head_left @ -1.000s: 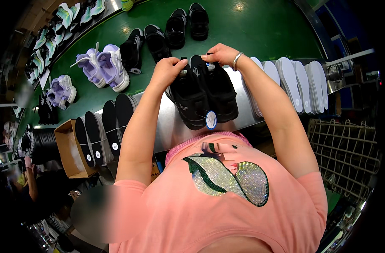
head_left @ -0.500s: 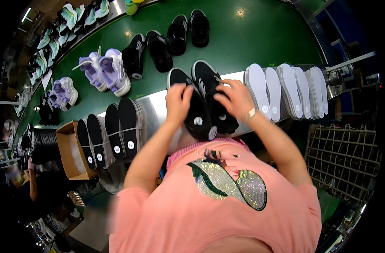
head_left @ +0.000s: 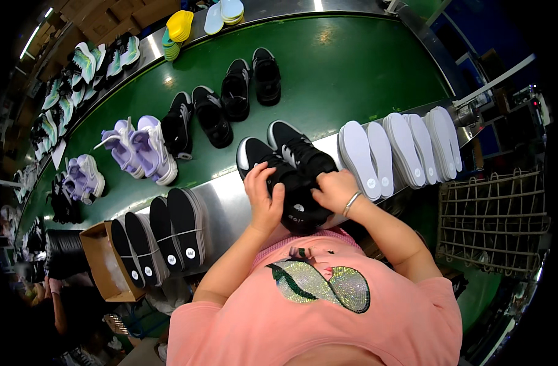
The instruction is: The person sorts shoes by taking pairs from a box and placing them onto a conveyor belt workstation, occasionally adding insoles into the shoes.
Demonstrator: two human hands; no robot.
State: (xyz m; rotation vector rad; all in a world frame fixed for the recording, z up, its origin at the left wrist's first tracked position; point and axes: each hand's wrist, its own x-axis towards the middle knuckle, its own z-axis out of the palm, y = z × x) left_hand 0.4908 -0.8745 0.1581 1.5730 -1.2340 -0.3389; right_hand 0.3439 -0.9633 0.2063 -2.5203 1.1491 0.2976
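Note:
A pair of black sneakers [head_left: 294, 160] with white heels lies on the metal ledge [head_left: 227, 198] right in front of me, toes toward my chest. My left hand [head_left: 264, 194] presses on the left shoe's upper, fingers curled over it. My right hand [head_left: 335, 190], with a bracelet at the wrist, grips the right shoe near its tongue. Both shoes rest on the ledge under my hands.
White insoles [head_left: 401, 149] are fanned out to the right, black insoles [head_left: 163, 235] to the left beside a cardboard box [head_left: 105, 265]. The green conveyor belt [head_left: 352, 73] carries black sneakers [head_left: 230, 100] and lilac sneakers [head_left: 138, 149]. A wire basket [head_left: 492, 222] stands at right.
The black pair was held up sole-out a second ago; both hands have brought it down onto the ledge and now press on the uppers.

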